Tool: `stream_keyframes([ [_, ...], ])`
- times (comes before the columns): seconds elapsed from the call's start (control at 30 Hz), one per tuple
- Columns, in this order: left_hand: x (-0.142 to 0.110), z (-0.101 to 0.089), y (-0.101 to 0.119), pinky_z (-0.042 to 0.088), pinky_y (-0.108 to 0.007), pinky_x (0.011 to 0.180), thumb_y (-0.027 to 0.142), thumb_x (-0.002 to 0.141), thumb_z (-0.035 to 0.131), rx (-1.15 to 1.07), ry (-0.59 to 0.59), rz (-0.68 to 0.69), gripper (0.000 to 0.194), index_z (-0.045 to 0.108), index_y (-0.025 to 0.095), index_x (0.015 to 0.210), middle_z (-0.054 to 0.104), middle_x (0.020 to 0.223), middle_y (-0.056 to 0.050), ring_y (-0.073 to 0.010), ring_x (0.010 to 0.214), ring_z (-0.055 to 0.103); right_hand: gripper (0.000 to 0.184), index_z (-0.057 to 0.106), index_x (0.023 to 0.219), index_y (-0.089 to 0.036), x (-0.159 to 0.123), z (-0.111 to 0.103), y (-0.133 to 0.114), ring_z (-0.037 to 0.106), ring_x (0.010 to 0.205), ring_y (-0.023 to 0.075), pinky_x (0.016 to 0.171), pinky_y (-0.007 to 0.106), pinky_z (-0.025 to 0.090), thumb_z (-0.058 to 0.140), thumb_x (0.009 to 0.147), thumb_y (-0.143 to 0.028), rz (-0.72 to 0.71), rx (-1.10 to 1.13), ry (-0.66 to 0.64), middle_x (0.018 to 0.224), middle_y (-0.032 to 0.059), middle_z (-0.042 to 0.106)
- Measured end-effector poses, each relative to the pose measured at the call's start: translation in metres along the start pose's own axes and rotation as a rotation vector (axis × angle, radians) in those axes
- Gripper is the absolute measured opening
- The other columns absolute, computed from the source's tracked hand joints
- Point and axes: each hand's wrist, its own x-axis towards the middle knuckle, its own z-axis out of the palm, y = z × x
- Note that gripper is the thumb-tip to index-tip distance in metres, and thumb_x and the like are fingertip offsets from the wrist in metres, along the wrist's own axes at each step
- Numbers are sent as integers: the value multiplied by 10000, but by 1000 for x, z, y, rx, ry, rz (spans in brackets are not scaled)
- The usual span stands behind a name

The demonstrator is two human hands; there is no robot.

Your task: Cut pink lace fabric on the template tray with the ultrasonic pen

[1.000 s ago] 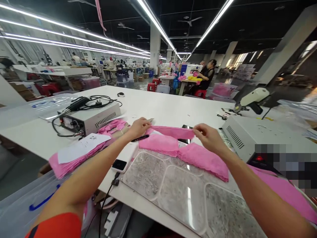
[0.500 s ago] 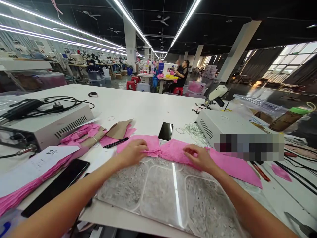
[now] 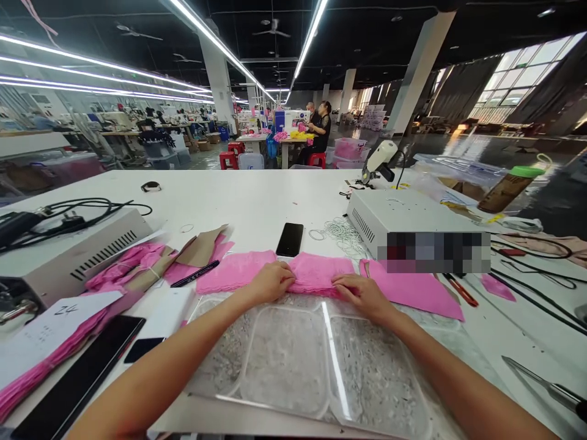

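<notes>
A layered stack of pink fabric pieces (image 3: 321, 269) lies in front of me on a clear mat (image 3: 284, 360) with rounded panels. My left hand (image 3: 273, 282), fingers curled together, grips its left front corner. At its right front corner, my right hand (image 3: 364, 295) pinches the edge between thumb and fingers. To the left lies another pink fabric stack (image 3: 241, 269), partly behind my left hand and wrist. A flat pink fabric piece (image 3: 417, 290) extends to the right of my right hand. Just beyond the stacks rests a black phone (image 3: 290, 239).
Grey-white machine boxes (image 3: 367, 223) stand at both sides, with cables. Left are a black pen (image 3: 195, 274), a paper marked 24 (image 3: 59, 324) and a long black object (image 3: 82, 379). Right are orange-handled cutters (image 3: 461, 289), a pointed metal tool (image 3: 541, 382) and pale elastic loops (image 3: 343, 237).
My left hand has moved from the left stack to the middle stack's left corner. The middle stack now lies flatter and squarer. My view has turned to the right.
</notes>
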Motion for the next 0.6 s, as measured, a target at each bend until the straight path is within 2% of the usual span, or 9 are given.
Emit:
stream_keyframes([
  [0.13,4,-6,1,504,-304,761,276,936,567,-36,-14,-12,197,653,144,816,671,857,-25,-138,785,622,220,723,840,-215,1,-2,1,706,943,211,848,360,567,516,877,-280,20,27,8,958,53,753],
  [0.23,7,-8,2,502,-264,737,166,900,516,-58,22,-27,254,665,161,694,690,821,-23,-133,759,632,161,707,846,-210,2,-4,-6,703,882,195,796,331,568,553,848,-257,37,5,26,926,46,747],
  [0.3,9,-9,4,506,-257,754,124,862,492,-70,67,-34,270,684,177,680,710,868,-30,-147,805,648,136,686,881,-204,3,-2,-15,687,862,204,771,344,561,594,830,-289,51,-40,56,930,55,731],
  [0.43,15,-12,6,521,-312,833,145,864,500,-87,151,-29,247,710,186,741,714,954,-54,-182,894,656,251,644,959,-185,10,11,-32,619,956,273,812,421,522,673,773,-351,50,-181,132,1005,105,673],
  [0.53,15,-17,4,521,-345,880,181,898,482,-100,190,-25,254,718,176,803,703,1011,-77,-195,946,649,144,645,916,-186,16,17,-31,591,945,277,831,435,497,623,777,-214,25,-266,155,970,113,654],
  [0.6,7,-22,3,517,-348,902,205,915,471,-113,195,-21,260,717,171,839,691,1051,-86,-198,986,639,157,653,892,-194,14,14,-25,590,904,260,805,415,497,571,775,-128,2,-303,156,926,101,652],
])
